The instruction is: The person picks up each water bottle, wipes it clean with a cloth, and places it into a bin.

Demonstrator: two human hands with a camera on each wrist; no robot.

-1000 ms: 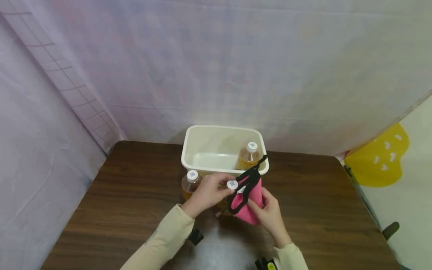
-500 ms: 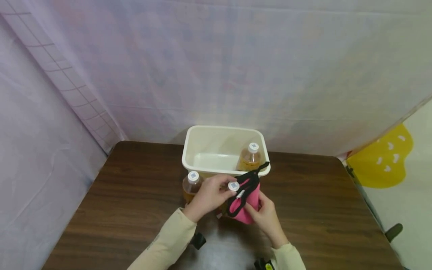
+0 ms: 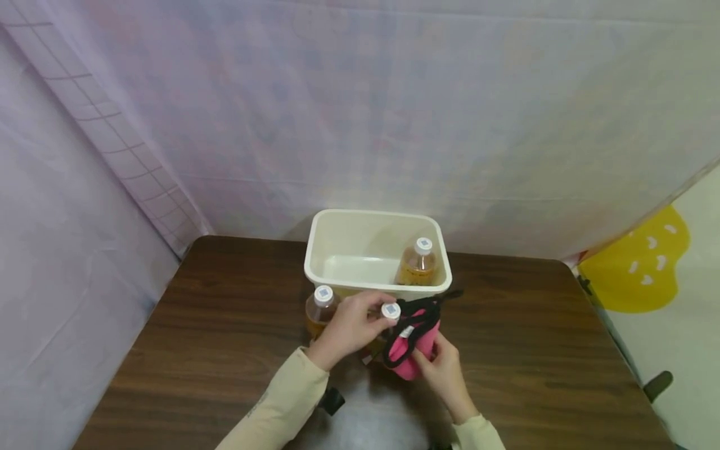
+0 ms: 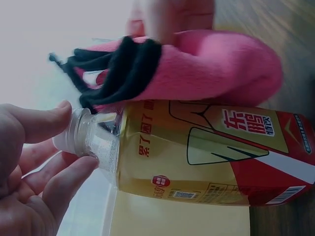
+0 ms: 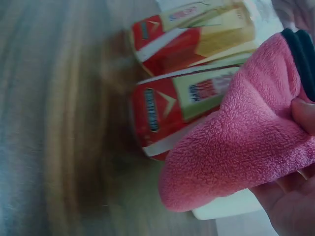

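My left hand (image 3: 350, 322) pinches the white cap and neck of an upright drink bottle (image 4: 197, 152) with a gold and red label. In my right hand (image 3: 444, 370) I grip a folded pink fleecy cloth (image 5: 236, 142) with black edging and a black loop. The left wrist view shows the cloth lying along the bottle's side, its black trim near the neck. In the head view, my left hand and the cloth hide most of this bottle. Just left of that hand stands a second bottle (image 3: 322, 312) with the same white cap.
A white plastic bin (image 3: 374, 214) stands behind the hands at the table's back edge. Inside it, on the right, is a third bottle (image 3: 417, 267). The dark wooden table (image 3: 214, 337) meets a pale curtain (image 3: 360, 112) at the back.
The cloth's black loop end has swung down and right, off the bin's rim. The cloth has bunched up slightly in my right hand. My left hand stays at the bottle cap.
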